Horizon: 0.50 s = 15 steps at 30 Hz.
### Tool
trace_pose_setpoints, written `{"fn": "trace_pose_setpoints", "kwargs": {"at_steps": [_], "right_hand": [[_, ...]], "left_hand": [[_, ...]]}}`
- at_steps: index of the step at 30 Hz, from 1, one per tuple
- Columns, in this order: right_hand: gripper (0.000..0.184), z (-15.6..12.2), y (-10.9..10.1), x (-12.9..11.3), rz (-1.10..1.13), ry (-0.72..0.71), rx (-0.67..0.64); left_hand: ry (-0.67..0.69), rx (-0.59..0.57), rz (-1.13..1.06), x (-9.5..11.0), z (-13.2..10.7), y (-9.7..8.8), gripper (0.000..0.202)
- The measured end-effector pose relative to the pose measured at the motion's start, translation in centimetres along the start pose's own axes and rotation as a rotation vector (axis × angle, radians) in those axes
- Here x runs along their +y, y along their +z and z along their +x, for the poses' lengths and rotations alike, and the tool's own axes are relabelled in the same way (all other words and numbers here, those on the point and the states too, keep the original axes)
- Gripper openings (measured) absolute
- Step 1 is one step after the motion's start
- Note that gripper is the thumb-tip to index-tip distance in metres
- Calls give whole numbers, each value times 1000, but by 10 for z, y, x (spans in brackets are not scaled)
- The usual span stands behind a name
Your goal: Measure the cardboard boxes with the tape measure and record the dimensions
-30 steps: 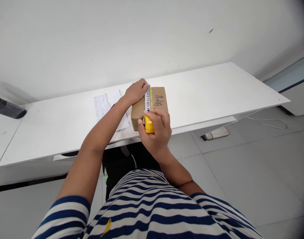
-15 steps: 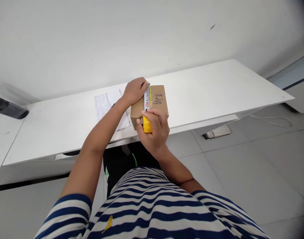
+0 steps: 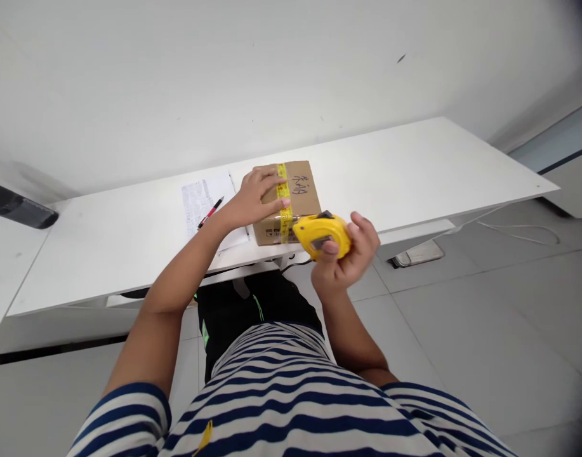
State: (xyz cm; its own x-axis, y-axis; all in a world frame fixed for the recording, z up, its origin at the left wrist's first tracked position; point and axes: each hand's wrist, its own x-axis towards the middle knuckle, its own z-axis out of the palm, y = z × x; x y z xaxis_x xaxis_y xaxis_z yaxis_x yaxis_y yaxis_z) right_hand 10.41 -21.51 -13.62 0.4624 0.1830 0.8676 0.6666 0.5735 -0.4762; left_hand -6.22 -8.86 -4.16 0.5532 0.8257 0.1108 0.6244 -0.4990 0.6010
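Note:
A small brown cardboard box (image 3: 304,198) with handwriting on top and a yellow strip across it sits near the front edge of the white table (image 3: 405,171). My left hand (image 3: 255,197) lies flat on the box's left side, fingers stretched out over the top. My right hand (image 3: 345,257) holds a yellow tape measure (image 3: 322,235) in the air just in front of the box, off the table's edge; no blade shows outside its case.
A printed sheet of paper (image 3: 200,200) lies left of the box with a red pen (image 3: 211,212) on it. A dark object (image 3: 19,209) sits at the far left. A power strip (image 3: 417,254) and cable lie on the tiled floor.
The tape blade that lay stretched across the box top is gone from it. My right hand has pulled the tape measure back and to the right. My left hand has flattened on the box.

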Motion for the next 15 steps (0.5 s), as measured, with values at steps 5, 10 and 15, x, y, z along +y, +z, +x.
{"fn": "trace_pose_setpoints", "kwargs": {"at_steps": [5, 10, 15], "right_hand": [[46, -16, -25, 25, 399, 845, -53], [53, -20, -19, 54, 731, 1528, -222], [40, -13, 11, 57, 969, 1795, -510]], "left_hand": [[-168, 25, -132, -33, 9, -7, 90], [-214, 155, -174, -57, 6, -5, 96], [-192, 253, -225, -72, -15, 5, 93]]}}
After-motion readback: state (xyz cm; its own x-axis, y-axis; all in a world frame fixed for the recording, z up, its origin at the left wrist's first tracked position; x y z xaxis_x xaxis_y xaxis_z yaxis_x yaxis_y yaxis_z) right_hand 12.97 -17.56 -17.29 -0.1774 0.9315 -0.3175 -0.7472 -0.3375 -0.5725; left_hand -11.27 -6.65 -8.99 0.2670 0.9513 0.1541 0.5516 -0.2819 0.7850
